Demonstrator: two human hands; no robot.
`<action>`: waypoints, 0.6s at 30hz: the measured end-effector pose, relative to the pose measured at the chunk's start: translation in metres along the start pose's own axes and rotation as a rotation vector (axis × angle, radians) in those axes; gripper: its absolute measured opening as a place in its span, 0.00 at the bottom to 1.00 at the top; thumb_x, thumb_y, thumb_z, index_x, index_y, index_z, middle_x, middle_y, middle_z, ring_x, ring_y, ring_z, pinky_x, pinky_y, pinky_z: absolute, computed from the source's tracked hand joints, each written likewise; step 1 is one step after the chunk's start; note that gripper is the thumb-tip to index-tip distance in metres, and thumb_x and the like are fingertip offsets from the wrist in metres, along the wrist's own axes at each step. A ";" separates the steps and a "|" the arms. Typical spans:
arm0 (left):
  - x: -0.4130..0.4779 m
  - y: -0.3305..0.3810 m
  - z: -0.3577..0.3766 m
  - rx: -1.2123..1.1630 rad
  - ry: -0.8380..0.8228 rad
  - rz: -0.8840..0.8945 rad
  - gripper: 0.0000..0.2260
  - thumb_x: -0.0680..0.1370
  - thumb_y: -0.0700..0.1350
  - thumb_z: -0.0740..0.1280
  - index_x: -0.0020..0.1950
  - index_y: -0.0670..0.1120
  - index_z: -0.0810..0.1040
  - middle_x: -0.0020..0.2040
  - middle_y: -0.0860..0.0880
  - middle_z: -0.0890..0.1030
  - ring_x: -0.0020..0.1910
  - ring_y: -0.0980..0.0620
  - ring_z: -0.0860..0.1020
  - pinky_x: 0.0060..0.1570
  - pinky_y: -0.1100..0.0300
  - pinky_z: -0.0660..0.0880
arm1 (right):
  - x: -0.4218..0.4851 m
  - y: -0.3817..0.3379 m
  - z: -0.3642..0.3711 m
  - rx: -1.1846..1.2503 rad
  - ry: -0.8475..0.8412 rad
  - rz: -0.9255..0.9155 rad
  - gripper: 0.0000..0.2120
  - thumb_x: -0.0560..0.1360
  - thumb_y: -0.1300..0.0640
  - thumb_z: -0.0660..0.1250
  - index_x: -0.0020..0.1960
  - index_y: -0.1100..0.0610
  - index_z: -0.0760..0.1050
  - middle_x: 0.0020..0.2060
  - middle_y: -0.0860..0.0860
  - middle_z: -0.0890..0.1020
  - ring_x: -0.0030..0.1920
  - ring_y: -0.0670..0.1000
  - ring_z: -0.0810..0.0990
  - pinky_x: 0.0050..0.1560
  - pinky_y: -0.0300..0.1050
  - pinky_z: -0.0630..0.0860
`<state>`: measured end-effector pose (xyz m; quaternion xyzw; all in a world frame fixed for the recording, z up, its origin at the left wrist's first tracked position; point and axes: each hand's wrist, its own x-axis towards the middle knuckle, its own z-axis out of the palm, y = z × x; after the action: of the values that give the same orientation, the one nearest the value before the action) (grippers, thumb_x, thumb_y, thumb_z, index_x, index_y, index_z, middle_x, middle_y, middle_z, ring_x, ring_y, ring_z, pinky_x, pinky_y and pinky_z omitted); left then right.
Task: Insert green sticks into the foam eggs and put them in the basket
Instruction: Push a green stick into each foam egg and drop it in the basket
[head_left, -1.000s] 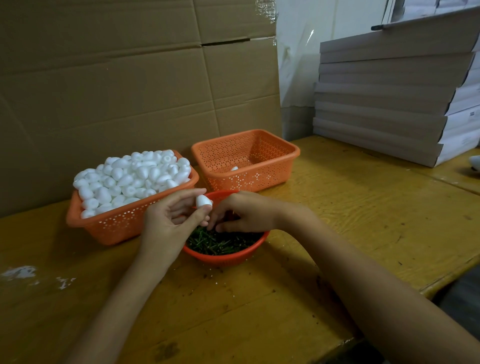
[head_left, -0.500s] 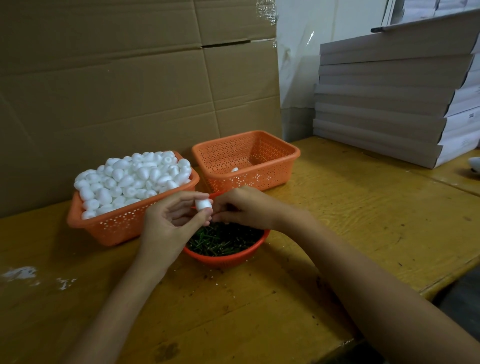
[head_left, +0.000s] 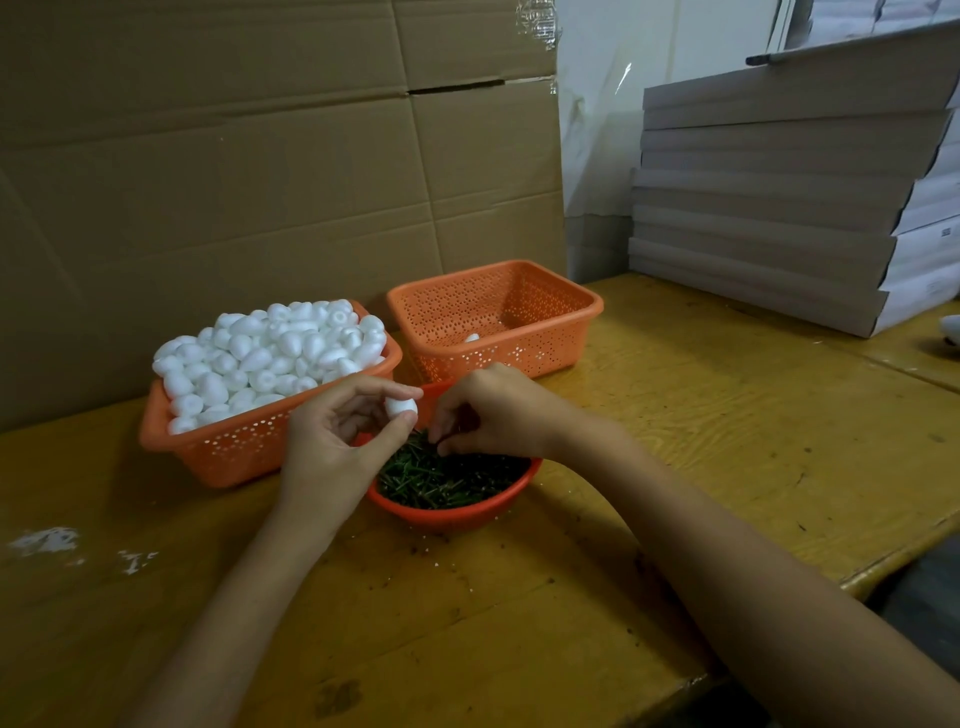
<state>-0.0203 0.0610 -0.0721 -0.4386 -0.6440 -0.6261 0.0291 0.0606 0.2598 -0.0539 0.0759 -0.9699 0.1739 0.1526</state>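
Observation:
My left hand (head_left: 332, 441) pinches a white foam egg (head_left: 401, 406) between thumb and fingertips, just above the near-left rim of a round red bowl (head_left: 457, 512) full of green sticks (head_left: 441, 475). My right hand (head_left: 493, 410) hovers over the bowl with its fingertips curled down into the sticks; whether it has hold of one is too small to tell. An orange basket (head_left: 228, 447) heaped with white foam eggs (head_left: 270, 353) stands at the left. A second orange basket (head_left: 545, 338) behind the bowl holds one white egg (head_left: 471, 338).
The wooden table (head_left: 727, 426) carries a stack of flat grey-white boxes (head_left: 789, 208) at the back right. A cardboard wall (head_left: 234, 182) stands behind the baskets. White crumbs (head_left: 47, 540) lie at the left, and the table's edge runs along the near right.
My right hand has drawn away from the egg and dropped its fingertips into the green sticks. My left hand keeps the egg in almost the same place.

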 end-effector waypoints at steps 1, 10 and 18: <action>0.000 0.001 0.000 -0.009 0.002 -0.002 0.11 0.77 0.32 0.76 0.50 0.49 0.85 0.51 0.47 0.89 0.52 0.45 0.86 0.52 0.57 0.83 | 0.000 0.000 0.000 -0.015 -0.001 0.003 0.06 0.74 0.55 0.79 0.51 0.50 0.87 0.48 0.43 0.88 0.51 0.44 0.84 0.56 0.47 0.79; -0.001 0.003 0.002 -0.017 0.009 -0.022 0.09 0.76 0.31 0.76 0.50 0.44 0.82 0.52 0.48 0.89 0.54 0.50 0.87 0.51 0.63 0.82 | -0.003 -0.005 -0.002 -0.110 -0.050 0.017 0.07 0.76 0.58 0.74 0.53 0.52 0.80 0.51 0.48 0.84 0.53 0.50 0.82 0.56 0.53 0.79; -0.001 0.003 0.001 -0.024 0.023 -0.027 0.09 0.77 0.33 0.76 0.50 0.45 0.83 0.52 0.49 0.89 0.53 0.50 0.87 0.51 0.63 0.82 | -0.001 -0.006 -0.003 -0.159 0.055 0.003 0.10 0.78 0.55 0.72 0.59 0.50 0.83 0.53 0.46 0.86 0.53 0.48 0.84 0.53 0.51 0.81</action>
<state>-0.0180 0.0606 -0.0705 -0.4229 -0.6421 -0.6390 0.0228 0.0636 0.2554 -0.0502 0.0575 -0.9762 0.0984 0.1843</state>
